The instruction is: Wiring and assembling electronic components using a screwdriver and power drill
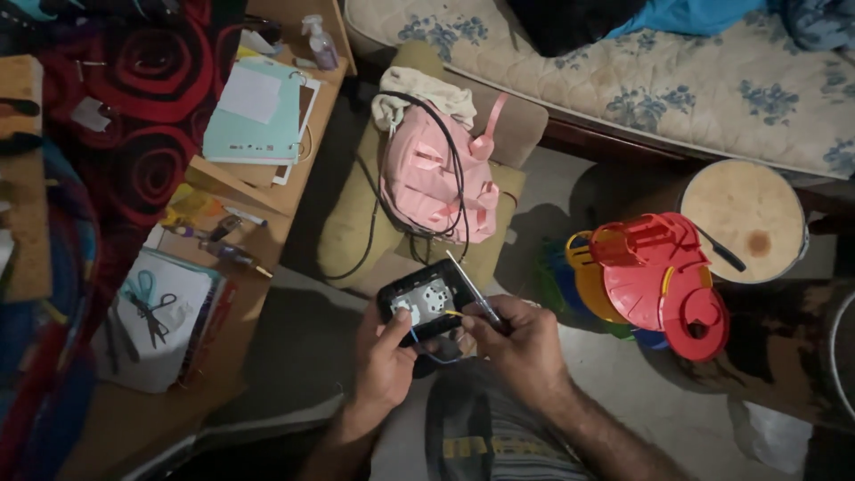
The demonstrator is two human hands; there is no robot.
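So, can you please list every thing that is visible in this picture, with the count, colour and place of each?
socket plate: one, black with white centre, in left hand
screwdriver: one, metal shaft, in right hand
wires: a few thin ones, under the plate
backpack: one, pink, on olive cushion
scissors: one, teal handles, lower shelf
papers: stack, pale green, wooden desk
spray bottle: one, clear, desk top
plastic toy: red and yellow, floor right
mattress: one, floral, top
left hand: holds plate
right hand: grips screwdriver
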